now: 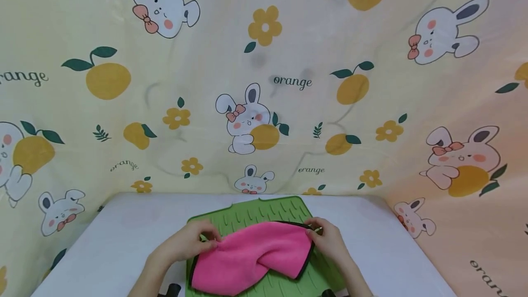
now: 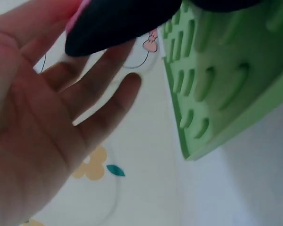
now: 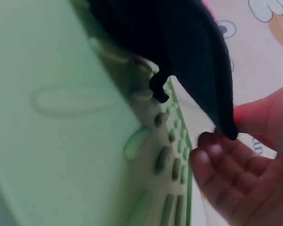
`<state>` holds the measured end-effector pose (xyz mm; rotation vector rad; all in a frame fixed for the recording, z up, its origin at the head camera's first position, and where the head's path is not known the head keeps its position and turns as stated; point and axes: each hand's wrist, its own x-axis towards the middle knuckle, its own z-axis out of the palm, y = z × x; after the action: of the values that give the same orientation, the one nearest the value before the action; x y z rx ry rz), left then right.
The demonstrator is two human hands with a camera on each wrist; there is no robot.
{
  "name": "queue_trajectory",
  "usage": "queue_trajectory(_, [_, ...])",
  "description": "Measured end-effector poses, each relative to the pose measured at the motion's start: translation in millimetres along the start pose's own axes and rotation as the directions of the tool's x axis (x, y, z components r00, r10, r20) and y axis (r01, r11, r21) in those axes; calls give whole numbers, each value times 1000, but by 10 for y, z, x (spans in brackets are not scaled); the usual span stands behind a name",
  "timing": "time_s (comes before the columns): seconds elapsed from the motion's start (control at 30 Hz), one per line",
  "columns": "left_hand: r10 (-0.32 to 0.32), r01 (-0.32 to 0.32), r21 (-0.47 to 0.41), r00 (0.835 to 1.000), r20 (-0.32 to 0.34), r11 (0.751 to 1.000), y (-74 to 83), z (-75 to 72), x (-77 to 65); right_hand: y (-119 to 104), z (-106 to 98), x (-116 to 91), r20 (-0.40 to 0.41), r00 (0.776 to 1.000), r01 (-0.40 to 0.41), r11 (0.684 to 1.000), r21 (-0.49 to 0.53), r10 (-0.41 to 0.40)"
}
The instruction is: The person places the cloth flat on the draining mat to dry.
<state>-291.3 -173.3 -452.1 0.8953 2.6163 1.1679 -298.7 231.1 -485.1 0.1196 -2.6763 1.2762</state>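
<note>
At lower centre, the left hand (image 1: 189, 241) and right hand (image 1: 328, 239) pinch the pink cloth (image 1: 235, 260), likely light and floppy, best held by its edges.

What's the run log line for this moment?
left hand: pinches pink cloth | right hand: pinches cloth corner | cloth: over green mat

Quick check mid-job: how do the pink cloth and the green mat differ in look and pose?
The pink cloth is smooth-faced with dark edging; the green mat has raised ridges. The pink cloth is pinched by the left hand and the right hand; the green mat rests on the white table. The pink cloth is creased near its middle; the green mat shows no fold.
</note>
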Motion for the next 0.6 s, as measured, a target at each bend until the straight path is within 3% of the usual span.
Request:
queue_trajectory(0.13, [-37, 40, -21, 993, 116, 999, -3, 125, 15, 57, -4, -3, 85, 996, 6, 999, -54, -1])
queue_trajectory(0.27, [-60, 66, -32, 984, 168, 997, -10, 218, 31, 94, -2, -2, 148, 989, 27, 997, -74, -16])
queue_trajectory(0.47, [-89, 100, -57, 982, 167, 993, -25, 213, 20, 89, -7, -12, 162, 987, 21, 998, -60, -12])
queue_trajectory(0.6, [-95, 102, -69, 991, 94, 992, -64, 171, 25, 73, -31, -10, 148, 989, -4, 999, -33, 9])
